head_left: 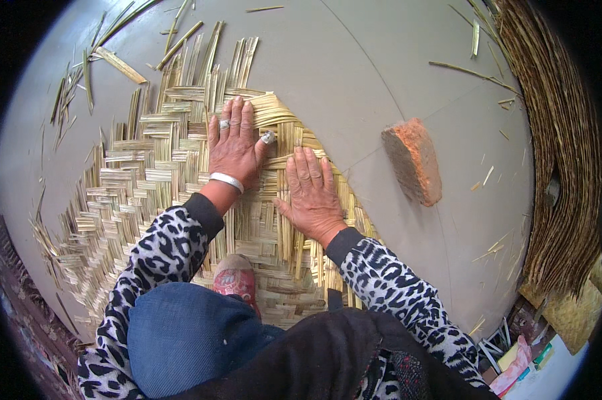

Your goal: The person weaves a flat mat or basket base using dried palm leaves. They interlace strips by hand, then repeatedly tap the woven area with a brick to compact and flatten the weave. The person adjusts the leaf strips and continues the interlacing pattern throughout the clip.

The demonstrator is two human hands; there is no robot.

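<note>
A: Where did the work sit, and where were the hands?

B: A woven reed mat [181,193] lay flat on the grey floor [354,60]. The person crouched on it, one red shoe [236,280] planted on the finished weave. The left hand [235,145] lay spread, palm down, fingers straight, pressing the strips at the mat's far edge; it gripped nothing. The right hand [312,195] was likewise flat and open, just beside it, bearing on the strips near the right border.

A: How much was woven?

B: A broad patch under and to the left of the person looked closed, in a herringbone pattern. By my reading the body of the mat was well advanced but not done.

A: What remained?

B: Loose strip ends [211,63] stuck out unwoven along the top edge, and more fringed out at the left and lower left. No edge appeared bound off. The hands were at the upper right corner, so that seemed the working front.

A: Anything else about?

B: A broken brick [414,160] lay on the floor right of the mat, apart from it. A stack of reed material [561,147] curved along the right rim. Stray strips [117,63] lay scattered at upper left.
</note>
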